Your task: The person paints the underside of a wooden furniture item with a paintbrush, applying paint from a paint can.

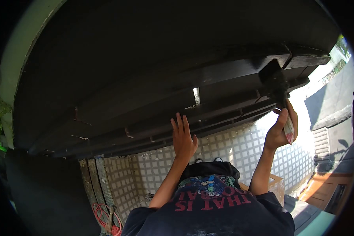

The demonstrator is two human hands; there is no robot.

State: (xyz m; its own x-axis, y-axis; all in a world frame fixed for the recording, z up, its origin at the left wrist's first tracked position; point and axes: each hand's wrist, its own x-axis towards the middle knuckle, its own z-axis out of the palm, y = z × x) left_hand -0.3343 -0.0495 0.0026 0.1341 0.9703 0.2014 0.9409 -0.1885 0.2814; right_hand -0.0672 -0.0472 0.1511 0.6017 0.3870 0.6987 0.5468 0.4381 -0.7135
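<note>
In my right hand [278, 131] is a paintbrush [278, 80], its head dark with black paint and its pale handle red at the end. The fingers are wrapped round the handle, and the bristles overlap a black wooden board [232, 70] that has a wet-looking sheen. My left hand [183, 137] is open, fingers stretched toward the lower edge of the dark slatted woodwork [145, 110]. Just above its fingertips a pale gap [196, 96] shows between the boards.
A tiled floor [240, 145] lies below. Wooden planks [102, 177] and a coiled red hose or cord [102, 216] are at lower left. An orange-brown wooden piece [322, 187] is at lower right, and a pale green edge [11, 70] runs along the left.
</note>
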